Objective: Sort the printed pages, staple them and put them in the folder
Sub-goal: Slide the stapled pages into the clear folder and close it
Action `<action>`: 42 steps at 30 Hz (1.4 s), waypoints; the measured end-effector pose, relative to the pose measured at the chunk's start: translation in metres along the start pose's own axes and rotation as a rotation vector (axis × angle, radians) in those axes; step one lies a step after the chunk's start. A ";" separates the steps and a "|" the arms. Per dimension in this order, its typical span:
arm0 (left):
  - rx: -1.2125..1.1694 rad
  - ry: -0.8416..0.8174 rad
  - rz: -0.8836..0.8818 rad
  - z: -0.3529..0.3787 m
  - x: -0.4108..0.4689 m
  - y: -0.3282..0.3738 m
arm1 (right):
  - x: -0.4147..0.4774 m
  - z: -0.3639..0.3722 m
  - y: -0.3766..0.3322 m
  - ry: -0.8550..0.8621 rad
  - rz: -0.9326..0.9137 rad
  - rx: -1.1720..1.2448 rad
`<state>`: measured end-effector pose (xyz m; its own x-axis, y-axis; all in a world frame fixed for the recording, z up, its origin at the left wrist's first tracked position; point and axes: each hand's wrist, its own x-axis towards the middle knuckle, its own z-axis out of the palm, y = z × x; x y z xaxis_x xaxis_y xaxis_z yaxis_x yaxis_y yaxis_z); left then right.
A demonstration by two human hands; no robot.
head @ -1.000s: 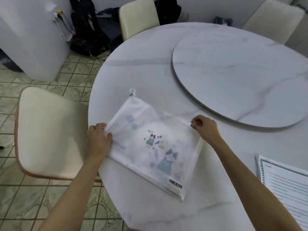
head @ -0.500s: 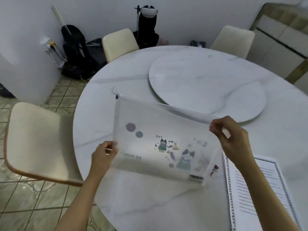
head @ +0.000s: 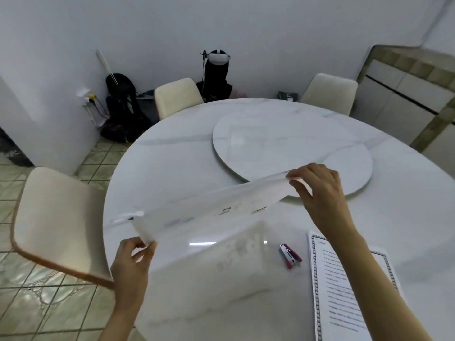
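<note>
Fingers and thumb of the left hand pinch the near corner of the folder. The right hand pinches the far end of it between its thumb and curled fingers. Both hands hold the see-through folder up in the air over the round white table. It looks blurry and is turned almost edge-on to the camera. The printed pages lie on the table at the right, partly under the right arm. A small red and white stapler lies just beside the pages, on their left. A big round plate sits in the middle of the table. One pale chair stands at the left.
</note>
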<state>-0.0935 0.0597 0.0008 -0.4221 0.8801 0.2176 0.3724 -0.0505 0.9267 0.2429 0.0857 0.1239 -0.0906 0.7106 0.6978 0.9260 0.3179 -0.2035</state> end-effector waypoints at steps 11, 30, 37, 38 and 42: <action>0.144 -0.706 0.014 -0.002 -0.052 0.011 | -0.013 -0.009 0.040 -0.018 0.111 0.117; 0.074 -0.987 0.155 0.067 -0.028 0.203 | -0.021 -0.018 0.043 0.067 0.045 0.220; 0.141 -1.046 0.038 0.075 -0.038 0.192 | -0.027 -0.020 0.043 0.110 0.027 0.238; 0.115 -1.063 0.009 0.075 -0.038 0.191 | -0.028 -0.020 0.044 0.111 0.030 0.239; 0.024 -1.124 -0.090 0.074 -0.037 0.188 | -0.032 -0.018 0.045 0.139 0.028 0.243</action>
<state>0.0532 0.0527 0.1438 0.5313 0.8062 -0.2604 0.3990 0.0331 0.9163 0.2942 0.0659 0.1046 0.0002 0.6337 0.7736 0.8108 0.4527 -0.3711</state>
